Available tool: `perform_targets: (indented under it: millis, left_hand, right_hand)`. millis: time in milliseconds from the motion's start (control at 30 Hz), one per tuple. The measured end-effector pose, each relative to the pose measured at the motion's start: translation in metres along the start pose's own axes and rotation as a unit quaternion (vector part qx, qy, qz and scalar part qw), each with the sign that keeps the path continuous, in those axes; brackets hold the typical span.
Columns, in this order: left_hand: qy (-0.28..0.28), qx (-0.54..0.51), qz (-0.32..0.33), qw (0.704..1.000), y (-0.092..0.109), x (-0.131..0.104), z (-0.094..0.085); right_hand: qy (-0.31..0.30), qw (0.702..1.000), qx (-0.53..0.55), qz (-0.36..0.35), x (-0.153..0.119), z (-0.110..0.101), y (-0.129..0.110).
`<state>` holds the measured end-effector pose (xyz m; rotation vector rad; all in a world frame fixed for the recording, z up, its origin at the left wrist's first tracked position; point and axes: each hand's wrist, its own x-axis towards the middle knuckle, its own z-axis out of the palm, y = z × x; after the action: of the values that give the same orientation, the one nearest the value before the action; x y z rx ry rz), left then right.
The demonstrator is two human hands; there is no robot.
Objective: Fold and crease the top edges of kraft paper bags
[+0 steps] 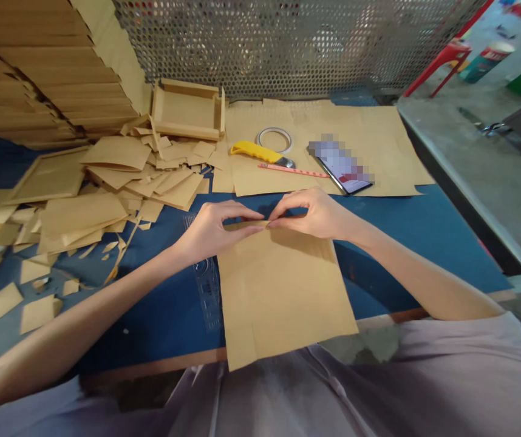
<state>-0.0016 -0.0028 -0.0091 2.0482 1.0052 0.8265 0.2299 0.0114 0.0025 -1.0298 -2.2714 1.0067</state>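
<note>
A brown paper sheet (283,285) lies over the front edge of the blue table, its near end hanging past the edge against the shirt. My left hand (219,227) pinches the sheet's far edge between thumb and fingers. Close beside it, my right hand (310,213) pinches the same edge, and the fingertips of both hands nearly meet. A clear plastic ruler (208,297) lies partly under the sheet's left side.
Beyond the hands are a yellow cutter (258,152), a tape roll (274,139), a pink pencil (292,170) and a phone (342,167) on brown sheets. Paper scraps (82,212), a cardboard tray (187,110) and stacked cardboard (51,67) fill the left.
</note>
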Motion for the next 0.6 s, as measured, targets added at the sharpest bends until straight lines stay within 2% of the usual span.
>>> perform_targets:
  millis: [233,400,600]
  left_hand:
    - [-0.043,0.011,-0.072,0.996,0.008,0.008,0.0]
    - [-0.047,-0.013,-0.11,0.993,0.005,0.015,-0.001]
    - [-0.079,-0.071,-0.145,0.984,0.0,0.016,-0.003]
  right_hand:
    - [-0.003,1.0,-0.004,0.014,-0.001,-0.001,0.004]
    - [-0.015,0.998,0.008,0.063,-0.006,-0.006,0.006]
    - [-0.035,0.993,0.028,0.106,-0.009,-0.009,0.012]
